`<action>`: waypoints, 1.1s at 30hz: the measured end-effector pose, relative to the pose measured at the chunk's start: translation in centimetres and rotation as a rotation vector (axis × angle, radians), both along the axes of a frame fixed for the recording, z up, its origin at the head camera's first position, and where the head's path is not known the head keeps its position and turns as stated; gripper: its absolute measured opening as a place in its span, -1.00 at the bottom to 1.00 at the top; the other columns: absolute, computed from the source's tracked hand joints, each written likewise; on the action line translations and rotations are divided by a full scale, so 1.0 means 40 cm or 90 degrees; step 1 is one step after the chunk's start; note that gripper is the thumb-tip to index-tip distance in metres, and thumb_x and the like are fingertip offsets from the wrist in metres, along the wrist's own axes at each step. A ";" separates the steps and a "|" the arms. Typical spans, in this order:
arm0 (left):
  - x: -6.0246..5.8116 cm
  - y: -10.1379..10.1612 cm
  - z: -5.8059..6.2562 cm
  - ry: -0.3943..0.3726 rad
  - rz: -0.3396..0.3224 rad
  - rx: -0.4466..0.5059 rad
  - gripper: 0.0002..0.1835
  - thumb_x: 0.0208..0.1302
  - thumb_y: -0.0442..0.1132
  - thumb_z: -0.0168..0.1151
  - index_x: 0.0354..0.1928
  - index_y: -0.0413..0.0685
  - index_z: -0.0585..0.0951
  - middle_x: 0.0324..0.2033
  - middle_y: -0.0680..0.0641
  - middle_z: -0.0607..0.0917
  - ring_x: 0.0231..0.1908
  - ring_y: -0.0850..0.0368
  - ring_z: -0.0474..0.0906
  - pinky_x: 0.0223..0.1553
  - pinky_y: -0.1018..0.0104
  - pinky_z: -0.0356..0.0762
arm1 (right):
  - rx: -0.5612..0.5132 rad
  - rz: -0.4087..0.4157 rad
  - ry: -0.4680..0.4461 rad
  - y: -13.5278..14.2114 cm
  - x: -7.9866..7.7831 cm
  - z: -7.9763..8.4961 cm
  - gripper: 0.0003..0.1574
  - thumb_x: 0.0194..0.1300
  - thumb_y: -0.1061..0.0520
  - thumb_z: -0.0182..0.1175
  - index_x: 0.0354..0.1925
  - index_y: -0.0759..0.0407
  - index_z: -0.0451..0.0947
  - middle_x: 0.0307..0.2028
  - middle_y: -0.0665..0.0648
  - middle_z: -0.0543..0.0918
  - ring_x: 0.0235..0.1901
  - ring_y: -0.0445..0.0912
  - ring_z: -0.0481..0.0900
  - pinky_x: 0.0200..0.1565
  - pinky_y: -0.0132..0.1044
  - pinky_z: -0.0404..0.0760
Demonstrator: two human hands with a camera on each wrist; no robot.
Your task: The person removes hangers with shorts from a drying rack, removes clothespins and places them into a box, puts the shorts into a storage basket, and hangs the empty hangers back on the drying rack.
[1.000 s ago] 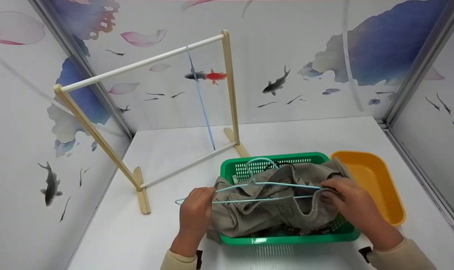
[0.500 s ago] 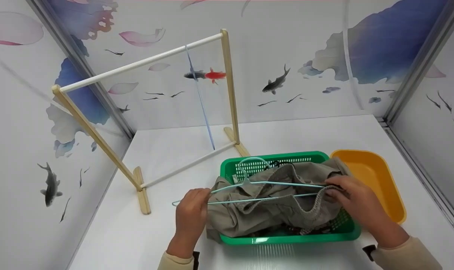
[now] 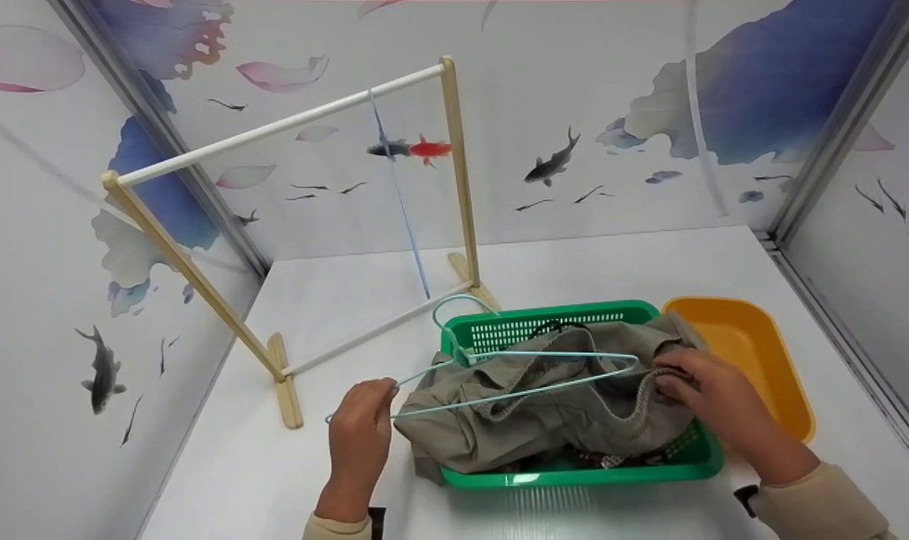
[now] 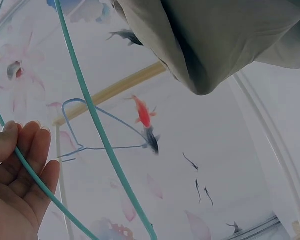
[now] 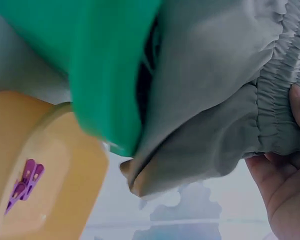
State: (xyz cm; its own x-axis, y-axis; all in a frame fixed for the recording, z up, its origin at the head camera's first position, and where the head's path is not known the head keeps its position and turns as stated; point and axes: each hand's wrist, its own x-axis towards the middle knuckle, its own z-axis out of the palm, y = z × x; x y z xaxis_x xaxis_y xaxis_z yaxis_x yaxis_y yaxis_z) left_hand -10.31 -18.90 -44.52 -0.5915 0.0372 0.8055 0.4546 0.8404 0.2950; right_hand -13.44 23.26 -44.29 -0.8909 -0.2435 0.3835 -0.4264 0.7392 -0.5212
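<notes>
A mint-green wire hanger [image 3: 529,391] is pinched near its left end by my left hand [image 3: 361,435]; its hook points to the back. In the left wrist view, thumb and fingers of the left hand [image 4: 25,175] lie around the teal wire. My right hand [image 3: 713,401] pinches the elastic waistband of a grey-brown garment [image 3: 514,427], whose gathered edge shows in the right wrist view beside the hand [image 5: 290,190]. Bunched up, the garment lies over a green plastic basket [image 3: 574,477]. The hanger's right end lies over the waistband opening, apart from the right hand.
Behind to the left stands a wooden rack [image 3: 173,240] with a white top rod [image 3: 289,124]. A blue hanger [image 3: 402,195] hangs from it. An orange-yellow tray [image 3: 762,360] sits to the right of the basket, with purple clips [image 5: 27,182] in it.
My left hand has moved left with the hanger. The hanger's right end has come away from the right hand and waistband. The right hand still grips the garment.
</notes>
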 end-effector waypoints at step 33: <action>-0.003 0.020 -0.010 0.016 -0.014 0.004 -0.76 -0.09 -0.61 0.42 -0.36 -0.23 0.66 -0.45 -0.06 0.69 -0.40 0.09 0.65 -0.37 0.31 0.61 | 0.169 0.107 -0.194 -0.057 -0.075 -0.055 -0.94 0.30 0.15 0.25 -0.24 0.00 0.61 -0.45 -0.14 0.49 -0.45 -0.24 0.44 -0.29 -0.33 0.61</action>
